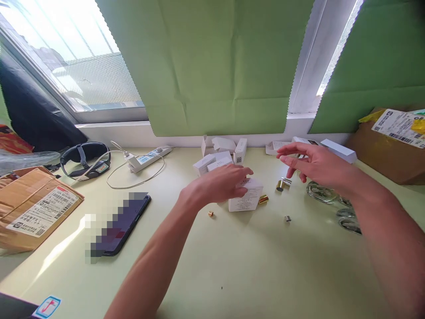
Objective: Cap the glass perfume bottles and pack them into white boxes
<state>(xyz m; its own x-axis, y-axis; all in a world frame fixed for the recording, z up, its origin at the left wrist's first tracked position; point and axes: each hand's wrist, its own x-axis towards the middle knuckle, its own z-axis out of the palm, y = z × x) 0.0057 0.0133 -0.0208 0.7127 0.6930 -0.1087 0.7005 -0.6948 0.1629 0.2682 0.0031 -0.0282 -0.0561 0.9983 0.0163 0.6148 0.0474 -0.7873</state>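
Carton (245, 202), white and printed, is standing on the pale table (265, 270), the person's left hand (217, 184) arching palm-down over it; whether that hand is gripping, I can't tell. Rightward, the right hand (307, 160) is hovering, fingers parted and unladen, near metallic pieces (280, 185) and clear glassware (321, 193).

"What backs the pale table (212, 266)?"
"A white sill (116, 132), with green blinds (219, 66) hanging before it, zigzag-edged."
"And the light?"
"Daylight, through the window (93, 79) at left; a bright streak (55, 251) crosses the table's left side."
"Anything between the blinds?"
"A white frame (314, 57) and a narrow, glaring slit (338, 48)."
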